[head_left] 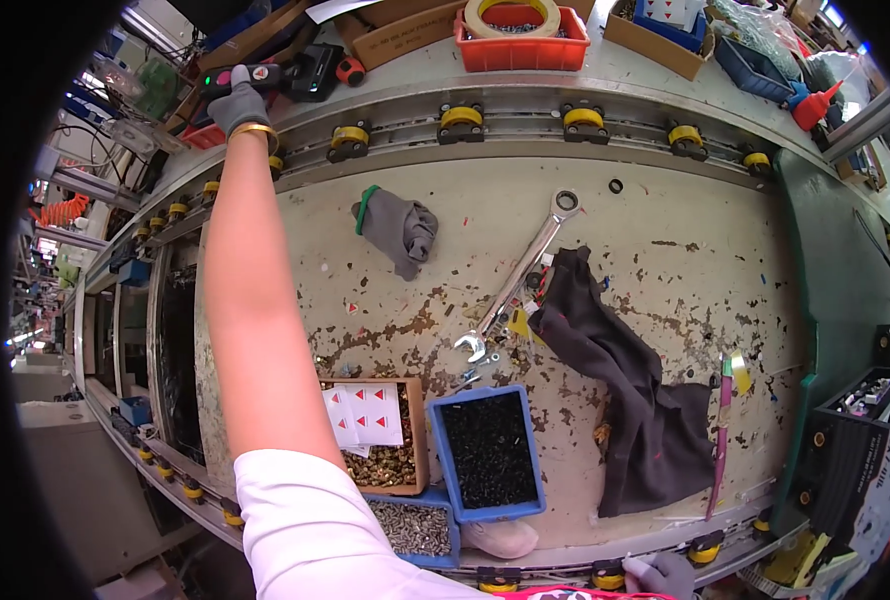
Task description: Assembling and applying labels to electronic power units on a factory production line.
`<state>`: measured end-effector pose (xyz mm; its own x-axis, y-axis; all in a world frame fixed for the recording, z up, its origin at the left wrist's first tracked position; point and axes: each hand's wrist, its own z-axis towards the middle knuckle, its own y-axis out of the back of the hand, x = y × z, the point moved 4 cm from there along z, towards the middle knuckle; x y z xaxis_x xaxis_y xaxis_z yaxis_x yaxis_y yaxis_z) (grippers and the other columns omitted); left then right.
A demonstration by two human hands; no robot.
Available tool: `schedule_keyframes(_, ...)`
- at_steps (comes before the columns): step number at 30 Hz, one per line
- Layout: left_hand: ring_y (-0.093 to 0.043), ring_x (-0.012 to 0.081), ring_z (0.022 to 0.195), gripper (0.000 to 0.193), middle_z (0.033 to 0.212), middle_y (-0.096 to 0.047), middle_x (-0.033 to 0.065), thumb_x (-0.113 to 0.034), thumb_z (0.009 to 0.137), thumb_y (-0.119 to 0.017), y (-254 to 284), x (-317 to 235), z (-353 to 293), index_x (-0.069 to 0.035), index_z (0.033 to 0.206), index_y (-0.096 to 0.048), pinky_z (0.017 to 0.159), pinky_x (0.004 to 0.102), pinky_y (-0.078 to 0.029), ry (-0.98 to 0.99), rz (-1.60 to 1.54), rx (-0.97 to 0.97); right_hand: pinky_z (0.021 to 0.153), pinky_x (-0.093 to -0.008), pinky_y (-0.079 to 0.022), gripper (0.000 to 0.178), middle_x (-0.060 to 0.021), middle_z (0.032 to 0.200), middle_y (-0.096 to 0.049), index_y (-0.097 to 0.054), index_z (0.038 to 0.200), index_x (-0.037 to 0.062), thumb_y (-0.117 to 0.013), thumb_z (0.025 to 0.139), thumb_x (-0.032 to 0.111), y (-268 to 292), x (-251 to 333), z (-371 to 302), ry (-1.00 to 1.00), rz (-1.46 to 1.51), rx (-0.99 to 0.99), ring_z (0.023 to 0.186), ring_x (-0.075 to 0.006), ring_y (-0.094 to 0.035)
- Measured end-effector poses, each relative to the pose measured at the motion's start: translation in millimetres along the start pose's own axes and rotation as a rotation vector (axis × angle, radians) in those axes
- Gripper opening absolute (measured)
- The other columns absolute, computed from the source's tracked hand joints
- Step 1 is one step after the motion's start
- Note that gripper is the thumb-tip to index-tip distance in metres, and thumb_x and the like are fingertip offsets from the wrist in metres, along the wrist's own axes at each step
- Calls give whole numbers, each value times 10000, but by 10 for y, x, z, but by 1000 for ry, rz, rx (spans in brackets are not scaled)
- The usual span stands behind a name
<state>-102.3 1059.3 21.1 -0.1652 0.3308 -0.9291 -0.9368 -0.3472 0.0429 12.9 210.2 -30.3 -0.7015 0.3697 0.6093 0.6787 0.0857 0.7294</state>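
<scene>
My left arm stretches to the far left, and its grey-gloved hand (pixel 237 105), with a gold bracelet at the wrist, closes on a black handheld device (pixel 268 77) showing a small green light and a red-triangle label. Right beside that device stands another black device (pixel 315 72), next to a red-and-black round piece (pixel 350 70). At the near edge, by the rail, my right hand (pixel 665 575) shows only in part in a grey glove; how its fingers are set is unclear. A long combination wrench (pixel 521 268) lies across the worn board, between a grey glove (pixel 401 230) and a dark cloth (pixel 615 360).
Near me sit a blue bin of black parts (pixel 536 470), a cardboard box (pixel 420 440) with brass-coloured fittings and label sheets, and a blue bin of metal pieces (pixel 455 540). Rails with yellow rollers (pixel 462 120) border the board. A red tray (pixel 525 55) holds a tape roll.
</scene>
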Motion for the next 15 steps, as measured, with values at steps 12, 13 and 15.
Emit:
schedule_keyframes(12,-603,267,957,640,1066,-632,165,-436,740,-741,-159,-293,-529,6,1139,-508,866,315,-442,-495,93,33,656,-381,-446,370,-99,847,-618,-640,1097,131,-640,729,97,104,151,92,11,-3,-50,748,-296,-580)
schedule_keyframes(13,-605,247,935,581,1049,-645,141,-410,740,-752,-136,-441,-610,-12,1112,-548,855,305,-442,-523,53,78,656,-381,-446,370,-99,847,-618,-640,1097,131,-640,729,97,125,165,107,8,-1,-50,748,-296,-580)
schedule_keyframes(15,-603,186,903,480,1013,-662,93,-326,733,-778,-143,-491,-594,-23,1059,-596,845,284,-437,-459,212,68,643,-382,-448,370,-108,840,-623,-638,1095,134,-652,728,93,181,207,146,13,9,-75,734,-296,-585)
